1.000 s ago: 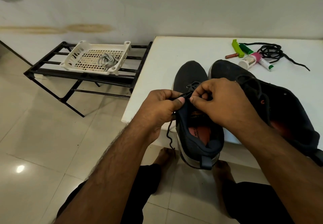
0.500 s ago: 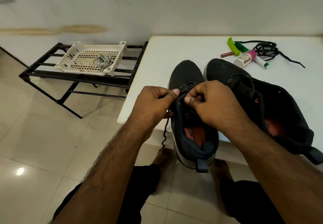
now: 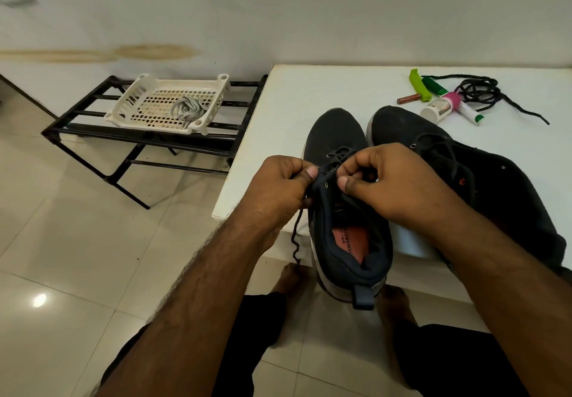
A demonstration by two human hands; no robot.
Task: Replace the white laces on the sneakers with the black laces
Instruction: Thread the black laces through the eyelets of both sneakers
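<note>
As I look down through the head camera, my left hand (image 3: 280, 189) and right hand (image 3: 393, 180) meet over the near sneaker (image 3: 346, 211), which lies on the white table (image 3: 309, 93) with its heel overhanging the near edge. The grip of my left hand pinches the black lace (image 3: 335, 156) between thumb and curled fingers at the left eyelet row; a free end of that lace hangs below the table edge toward the floor (image 3: 93, 242). The grip of my right hand, thumb pressed against curled fingers, pinches the same lace on the tongue side. The second sneaker (image 3: 483, 180), already threaded in black, lies just beside the first on the right, toes touching or nearly so. A spare black lace (image 3: 478, 91) is coiled near the far right of the table, next to a green clip (image 3: 418, 84), a small copper-coloured tube (image 3: 408, 98), a pink-capped bottle (image 3: 441, 107) and a green-capped tube (image 3: 469, 113). Bare tabletop lies open beyond the toes and to their left, up to the left edge. Left of the table a black rack (image 3: 154, 143) carries a white perforated basket (image 3: 133, 96) holding the pale laces (image 3: 187, 110). Tiled floor lies open in front of the rack.
</note>
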